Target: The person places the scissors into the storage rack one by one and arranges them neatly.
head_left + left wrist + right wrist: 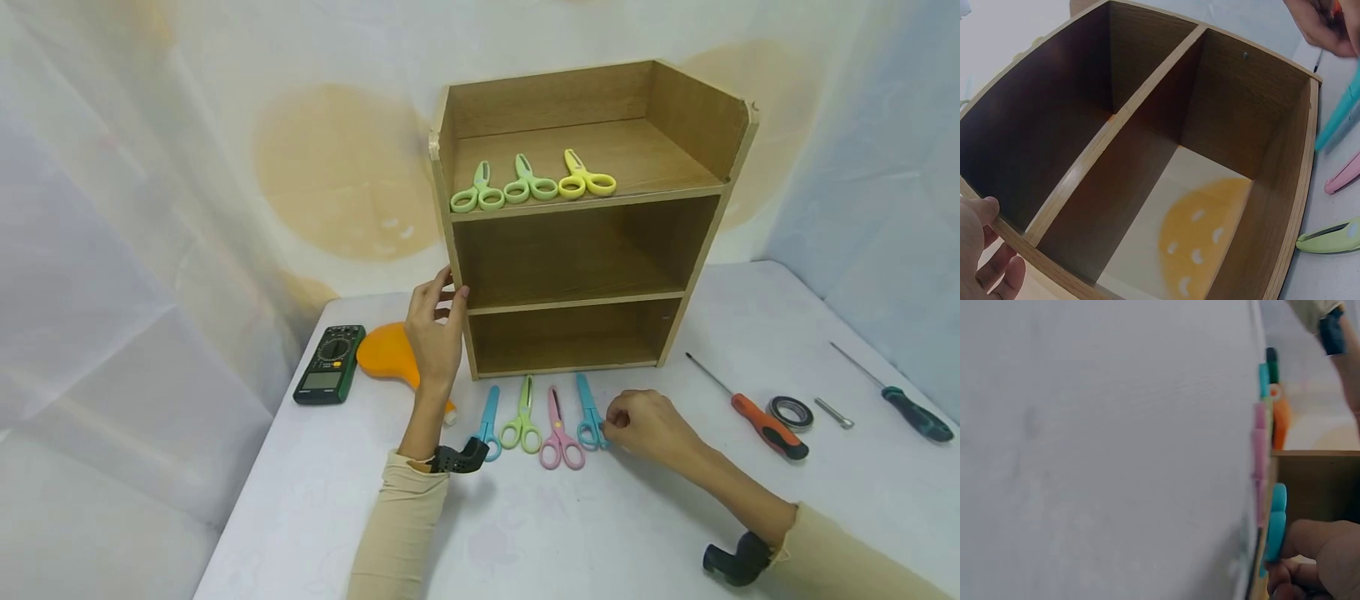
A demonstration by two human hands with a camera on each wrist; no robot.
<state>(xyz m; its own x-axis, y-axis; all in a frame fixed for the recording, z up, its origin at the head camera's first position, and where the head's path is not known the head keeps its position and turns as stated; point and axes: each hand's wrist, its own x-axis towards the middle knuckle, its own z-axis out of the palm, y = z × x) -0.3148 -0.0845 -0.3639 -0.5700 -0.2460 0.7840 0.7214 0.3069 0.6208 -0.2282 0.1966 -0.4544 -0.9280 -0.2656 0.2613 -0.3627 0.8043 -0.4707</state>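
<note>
A small wooden shelf (573, 298) stands on the table, and my left hand (437, 333) grips its left side panel, thumb at the front edge and fingers on the outside. My right hand (651, 425) pinches a handle loop of the rightmost blue scissors (584, 400), which lie in front of the shelf. Beside them are pink scissors (556, 425), green scissors (525, 408) and another pair of blue scissors (490, 412). Up on the top shelf lie two light green scissors (481, 177) (522, 171) and yellow scissors (577, 167).
Left of the shelf are a multimeter (330, 364) and an orange paddle-shaped object (386, 350), partly behind my left arm. To the right lie an orange-handled screwdriver (757, 417), a ring-shaped bearing (791, 412), a bolt (834, 413) and a green-handled screwdriver (907, 408).
</note>
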